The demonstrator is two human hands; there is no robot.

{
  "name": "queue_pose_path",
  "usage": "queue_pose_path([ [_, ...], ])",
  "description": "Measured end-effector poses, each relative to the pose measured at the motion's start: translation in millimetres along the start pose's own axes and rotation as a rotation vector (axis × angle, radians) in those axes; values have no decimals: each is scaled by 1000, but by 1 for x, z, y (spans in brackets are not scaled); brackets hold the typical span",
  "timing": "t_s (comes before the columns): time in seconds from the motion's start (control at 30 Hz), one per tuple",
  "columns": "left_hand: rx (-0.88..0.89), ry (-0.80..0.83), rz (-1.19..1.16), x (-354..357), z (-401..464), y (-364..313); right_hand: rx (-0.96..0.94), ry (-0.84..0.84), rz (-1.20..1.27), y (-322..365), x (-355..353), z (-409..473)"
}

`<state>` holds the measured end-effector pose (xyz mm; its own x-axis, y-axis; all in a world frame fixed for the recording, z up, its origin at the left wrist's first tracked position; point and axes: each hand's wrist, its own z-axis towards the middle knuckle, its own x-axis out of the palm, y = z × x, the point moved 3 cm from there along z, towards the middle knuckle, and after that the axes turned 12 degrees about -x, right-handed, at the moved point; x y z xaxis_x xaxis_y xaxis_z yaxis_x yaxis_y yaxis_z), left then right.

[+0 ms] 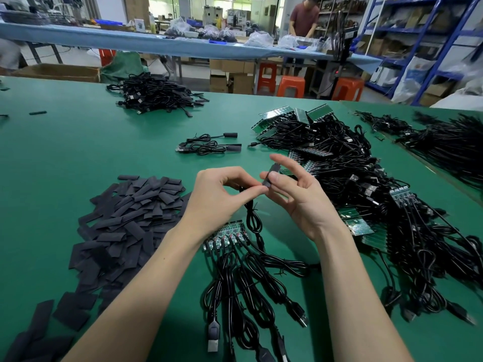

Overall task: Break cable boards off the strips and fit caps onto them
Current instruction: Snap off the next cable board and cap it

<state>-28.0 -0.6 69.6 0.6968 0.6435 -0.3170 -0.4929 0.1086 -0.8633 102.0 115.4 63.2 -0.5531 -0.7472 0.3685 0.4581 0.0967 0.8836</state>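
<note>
Left hand pinches cable just below black cap; right hand pinches cap, remaining fingers spread. Both grips raised above green desk. Board strip lies beneath hands; pile of caps at left.

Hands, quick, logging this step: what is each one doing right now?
Left hand: fingers pinch the cable just below the cap.
Right hand: fingers pinch the black cap.
</note>
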Motion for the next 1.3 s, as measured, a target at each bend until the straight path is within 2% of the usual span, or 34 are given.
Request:
queue_pose_path([
  [0.1,-22,-18,-55,2,0,1,-79,-24,37,2,4,0],
  [0.33,-61,-1,-116,2,1,3,-123,-71,34,3,11,-1],
  [0.73,-58,55,-128,2,1,2,-151,-92,-4,7,8,-2],
  [1.3,-57,55,-135,2,2,1,-168,-121,-6,5,10,0],
])
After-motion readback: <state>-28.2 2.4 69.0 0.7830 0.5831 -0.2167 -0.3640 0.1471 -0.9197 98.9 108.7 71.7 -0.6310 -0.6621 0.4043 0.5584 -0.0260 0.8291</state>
